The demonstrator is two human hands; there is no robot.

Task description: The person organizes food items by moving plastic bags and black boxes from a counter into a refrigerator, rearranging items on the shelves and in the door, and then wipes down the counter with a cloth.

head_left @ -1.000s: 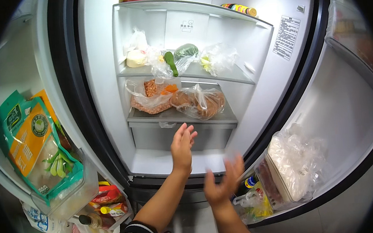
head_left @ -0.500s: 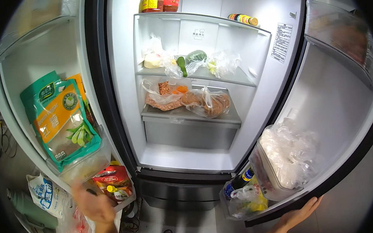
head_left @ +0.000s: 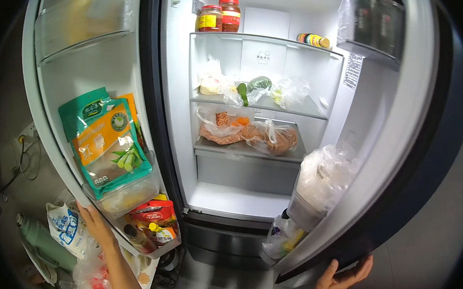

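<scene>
My left hand [head_left: 95,227] lies along the outer edge of the left refrigerator door [head_left: 51,131], its fingers stretched upward. My right hand [head_left: 342,278] is at the lower edge of the right refrigerator door [head_left: 406,152], fingers apart, with nothing held in it. Both doors stand open, the right one partly swung in. Close to my left hand, the left door carries a green and orange sugar pouch [head_left: 98,147]. In its bottom bin are a red pouch [head_left: 155,211] and a dark-capped bottle [head_left: 139,238].
Inside the refrigerator [head_left: 235,193] are red-lidded jars [head_left: 211,19], bagged vegetables [head_left: 259,85] and bagged brown food [head_left: 272,137]. White plastic bags [head_left: 321,175] fill a right-door bin. At left are a green flask [head_left: 43,241], a white bag [head_left: 68,228] and cables [head_left: 23,161].
The right door has swung inward, my right hand moving with its edge. My left hand has left the bottom bin for the left door's outer edge, and the bottle in that bin now shows.
</scene>
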